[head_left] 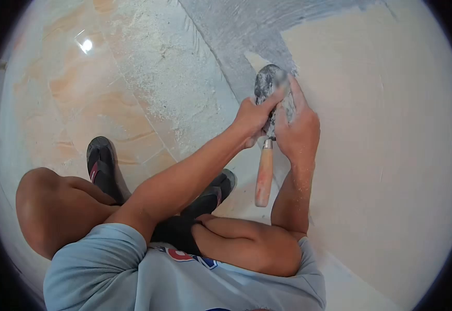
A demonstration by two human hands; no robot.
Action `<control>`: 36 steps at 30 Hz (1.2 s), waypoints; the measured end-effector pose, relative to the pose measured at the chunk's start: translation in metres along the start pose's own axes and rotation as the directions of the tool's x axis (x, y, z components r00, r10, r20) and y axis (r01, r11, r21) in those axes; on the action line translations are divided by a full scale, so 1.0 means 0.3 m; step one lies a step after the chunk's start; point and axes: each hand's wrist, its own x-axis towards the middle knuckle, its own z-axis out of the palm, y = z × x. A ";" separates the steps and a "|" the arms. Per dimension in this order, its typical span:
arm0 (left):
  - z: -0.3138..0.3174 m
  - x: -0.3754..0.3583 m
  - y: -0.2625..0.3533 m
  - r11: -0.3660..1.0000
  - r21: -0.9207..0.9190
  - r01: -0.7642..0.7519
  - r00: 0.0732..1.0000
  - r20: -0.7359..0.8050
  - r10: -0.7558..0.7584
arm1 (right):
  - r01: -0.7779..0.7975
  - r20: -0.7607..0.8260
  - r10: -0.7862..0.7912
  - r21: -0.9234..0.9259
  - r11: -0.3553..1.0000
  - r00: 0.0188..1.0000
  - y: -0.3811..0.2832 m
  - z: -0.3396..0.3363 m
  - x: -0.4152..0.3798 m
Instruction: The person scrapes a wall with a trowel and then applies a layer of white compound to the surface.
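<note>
Both my hands are around the blade of a trowel (267,78) in front of a partly coated surface. Its dark, rounded blade is smeared with whitish, speckled residue. The trowel's wooden handle (263,179), stained reddish, points down toward my body, with neither hand on it. My left hand (254,120) grips the blade's left side, thumb laid across its face. On the other side, my right hand (299,127) holds the blade's right edge, with a finger stretched up along it. Some of the fingers are hidden behind the blade. Just beyond its tip is a pale, pointed patch (256,60).
A smooth cream coating (381,119) covers the right side, bordering a grey, streaked area (241,26). Whitish crumbs and dust (171,78) lie on pale sheeting beside glossy orange-marbled tiles (86,109). My dark shoes (101,163) rest on the floor near my bent knees.
</note>
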 end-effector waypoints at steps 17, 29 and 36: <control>0.082 -0.097 -0.002 0.998 0.060 -0.005 0.997 -0.075 0.009 | -0.024 -0.043 0.031 0.164 0.986 0.999 0.028 -0.048 -0.061; 0.069 -0.055 -0.030 0.998 0.057 -0.037 0.996 -0.077 0.042 | -0.017 -0.059 0.025 0.144 0.989 0.998 0.020 -0.023 -0.043; 0.104 -0.098 -0.035 0.995 0.066 -0.079 0.996 -0.039 0.082 | 0.004 -0.064 0.009 0.192 0.981 0.998 0.036 -0.052 -0.070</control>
